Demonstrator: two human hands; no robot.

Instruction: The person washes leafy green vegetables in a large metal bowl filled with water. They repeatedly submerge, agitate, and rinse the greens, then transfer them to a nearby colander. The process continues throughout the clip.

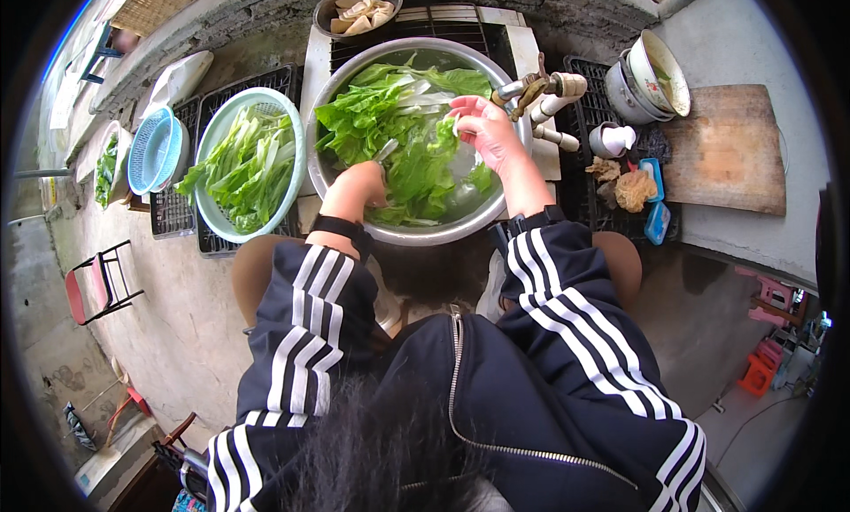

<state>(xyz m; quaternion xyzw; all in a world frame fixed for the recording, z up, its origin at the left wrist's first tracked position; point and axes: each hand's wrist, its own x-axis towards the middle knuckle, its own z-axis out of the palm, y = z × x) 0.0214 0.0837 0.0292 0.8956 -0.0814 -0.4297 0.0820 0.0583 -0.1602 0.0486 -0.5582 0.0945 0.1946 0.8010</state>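
Note:
A large round metal basin (420,235) of water stands before me, with leafy green vegetables (418,173) floating in it. My right hand (483,128) is raised over the basin's right side, its fingers closed on a small piece of green leaf (446,132). My left hand (365,183) is at the lower left of the basin, among the leaves; a pale stalk (386,150) sticks up beside it. Its fingers are mostly hidden, so its grip is unclear. Left of the basin, a pale green plastic colander (300,163) holds more long leafy greens (249,173).
Brass taps on pipes (531,90) reach over the basin's right rim. A bowl of cut pale pieces (325,24) stands behind. Blue baskets (154,150) are at left. Stacked pots (624,93), sponges (634,190) and a wooden board (727,150) lie at right.

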